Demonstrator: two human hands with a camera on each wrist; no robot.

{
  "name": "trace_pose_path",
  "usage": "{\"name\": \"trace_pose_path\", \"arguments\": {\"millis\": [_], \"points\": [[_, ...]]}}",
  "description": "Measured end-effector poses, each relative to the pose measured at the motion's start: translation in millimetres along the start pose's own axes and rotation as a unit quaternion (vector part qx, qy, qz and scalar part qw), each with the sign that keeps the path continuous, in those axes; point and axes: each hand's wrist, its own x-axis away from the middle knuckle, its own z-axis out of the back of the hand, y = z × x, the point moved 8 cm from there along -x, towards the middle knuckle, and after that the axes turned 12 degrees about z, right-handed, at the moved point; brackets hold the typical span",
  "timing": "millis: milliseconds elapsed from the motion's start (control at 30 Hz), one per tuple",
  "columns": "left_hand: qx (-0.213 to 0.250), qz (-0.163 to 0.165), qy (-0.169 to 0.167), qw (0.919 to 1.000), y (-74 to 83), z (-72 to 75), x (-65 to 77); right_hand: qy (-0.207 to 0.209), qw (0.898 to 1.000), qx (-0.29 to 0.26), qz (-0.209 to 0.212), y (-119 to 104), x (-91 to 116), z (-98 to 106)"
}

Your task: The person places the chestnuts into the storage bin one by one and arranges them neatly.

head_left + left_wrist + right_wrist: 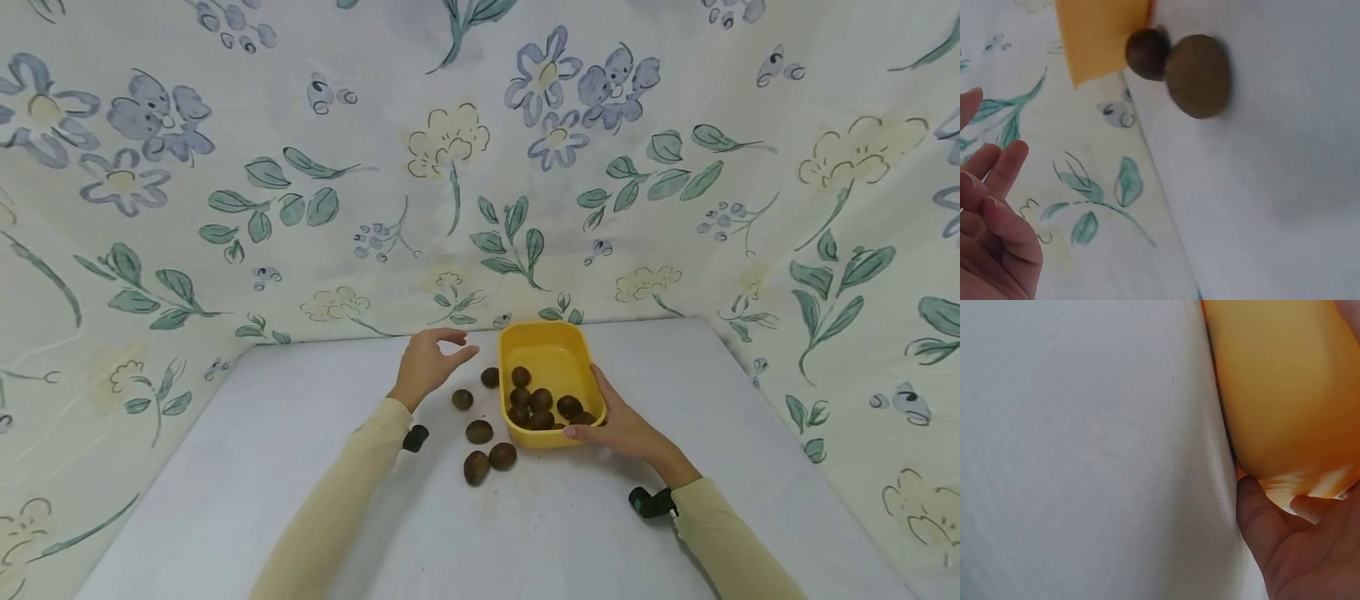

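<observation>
A yellow plastic tub (pixel 555 358) stands on the white table, with several brown chestnuts (pixel 541 400) gathered in its near part. My right hand (pixel 628 429) grips the tub at its near right corner, thumb over the rim and fingers along the side. In the right wrist view, the fingers (pixel 1260 515) lie against the lower edge of the yellow wall. To the left of the tub my left hand (pixel 429 364) hovers, holding nothing, thumb and fingers apart and loosely bent. Loose chestnuts (pixel 479 432) lie between that hand and the tub; two chestnuts (pixel 1199 78) show in the left wrist view.
The white tabletop (pixel 570 533) reaches back to a hanging cloth (pixel 375 192) printed with flowers and leaves. Dark wrist cameras (pixel 651 502) sit on both wrists, below light yellow sleeves. The tub's far edge stands close to the cloth.
</observation>
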Motion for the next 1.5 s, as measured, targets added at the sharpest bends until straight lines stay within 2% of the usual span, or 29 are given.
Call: {"name": "trace_pose_path", "arguments": {"millis": [133,300,433,667,1000,1133,1500], "points": [[0.009,0.034,0.004,0.9994,-19.4,1.7,4.9,-0.002,1.0,-0.002,0.0,1,1,-1],[0.018,0.06,0.013,0.9979,-34.1,1.8,11.2,-0.002,1.0,-0.003,-0.007,1,1,-1],[-0.003,0.076,0.017,0.997,-43.6,-2.3,16.1,-0.003,1.0,-0.002,-0.01,1,1,-1],[-0.057,0.106,-0.011,0.9926,-56.9,-16.2,23.7,-0.003,1.0,0.001,-0.011,0,0,1],[-0.1,0.132,-0.054,0.9848,-56.9,-27.1,32.3,-0.002,1.0,-0.006,-0.008,-1,0,-1],[-0.112,0.137,-0.057,0.9825,-56.4,-30.0,33.2,-0.001,1.0,-0.004,-0.012,1,0,0],[-0.133,0.126,-0.062,0.9811,-53.2,-35.8,33.4,-0.001,1.0,-0.003,-0.007,0,0,-1]]}}
